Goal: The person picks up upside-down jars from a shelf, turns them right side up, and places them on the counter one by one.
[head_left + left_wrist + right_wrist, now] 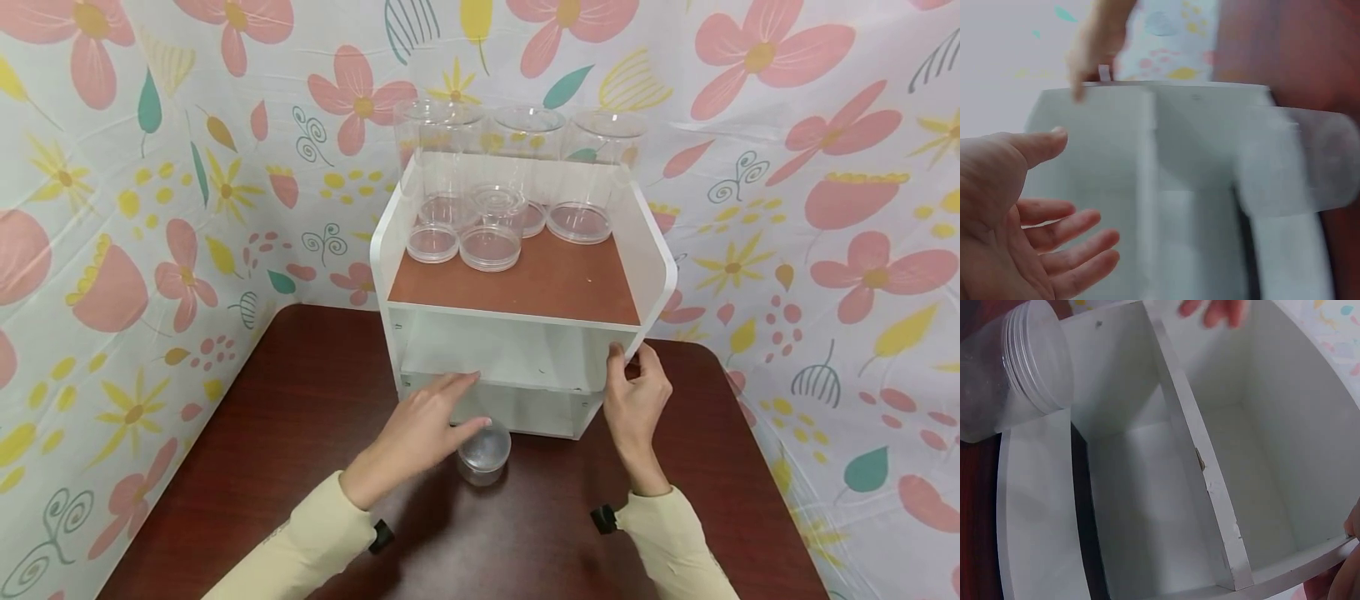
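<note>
A small white shelf unit (570,287) with a brown top stands on the table. My right hand (636,396) grips the front edge of its right side panel, thumb at the front. In front of the lowest compartment stands a clear lidded plastic jar (484,454). Above and left of it, my left hand (423,429) is held with fingers extended and nothing in its grasp. In the left wrist view that palm (997,206) faces the open compartments, apart from the jar (1332,159). The right wrist view shows the jar's ridged lid (1038,356) and the chipped middle board (1207,469).
Several clear plastic jars, such as a short one (491,250) and a tall one (581,225), stand on the unit's top between raised sides. A dark red-brown table (525,533) lies beneath. A floral cloth (750,208) hangs behind and at the sides.
</note>
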{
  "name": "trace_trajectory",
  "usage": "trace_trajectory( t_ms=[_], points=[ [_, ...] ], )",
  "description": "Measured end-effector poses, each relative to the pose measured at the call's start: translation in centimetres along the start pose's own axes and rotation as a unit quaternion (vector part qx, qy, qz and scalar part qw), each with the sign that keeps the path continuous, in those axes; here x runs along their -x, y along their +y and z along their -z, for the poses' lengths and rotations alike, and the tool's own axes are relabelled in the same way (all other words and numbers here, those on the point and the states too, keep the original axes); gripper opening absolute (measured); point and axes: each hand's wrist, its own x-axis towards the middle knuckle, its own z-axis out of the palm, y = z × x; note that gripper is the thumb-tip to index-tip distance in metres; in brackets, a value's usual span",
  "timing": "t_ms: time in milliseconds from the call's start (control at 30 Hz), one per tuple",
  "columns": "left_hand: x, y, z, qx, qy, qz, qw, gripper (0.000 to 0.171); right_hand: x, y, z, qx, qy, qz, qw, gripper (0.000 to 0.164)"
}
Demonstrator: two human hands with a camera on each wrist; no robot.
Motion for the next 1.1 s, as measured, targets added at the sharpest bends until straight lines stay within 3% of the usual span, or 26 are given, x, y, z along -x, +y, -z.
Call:
trace_trajectory(
  t_ms=[200, 333, 567, 700, 833, 1100],
  points=[
    [-1.1, 1.6, 5.0, 0.045, 0.059, -0.006, 0.9972, 0.053, 0.0, 0.0, 0.1, -0.003, -0.001, 0.002, 1.000, 0.015],
    [-2.2, 1.9, 8.3, 0.089, 0.122, -0.018, 0.9884, 0.045, 0.0, 0.0, 0.0, -0.003, 0.000, -0.001, 1.000, 0.014],
    [-4.9, 1.7, 13.3, 0.156, 0.244, -0.017, 0.9569, 0.032, 0.0, -0.1, 0.1, -0.001, 0.001, -0.002, 1.000, 0.013],
    [-7.0, 1.1, 15.6, 0.188, 0.288, 0.000, 0.9389, 0.033, 0.0, 0.0, 0.1, 0.003, 0.000, -0.004, 1.000, 0.014],
    [-9.1, 0.5, 17.8, 0.221, 0.281, 0.030, 0.9334, 0.043, 0.1, 0.0, 0.2, 0.004, 0.000, -0.006, 1.000, 0.015],
    [-12.8, -0.1, 20.4, 0.254, 0.191, 0.098, 0.9431, 0.075, 0.0, -0.1, 0.1, -0.003, -0.001, 0.001, 1.000, 0.015]
  ],
)
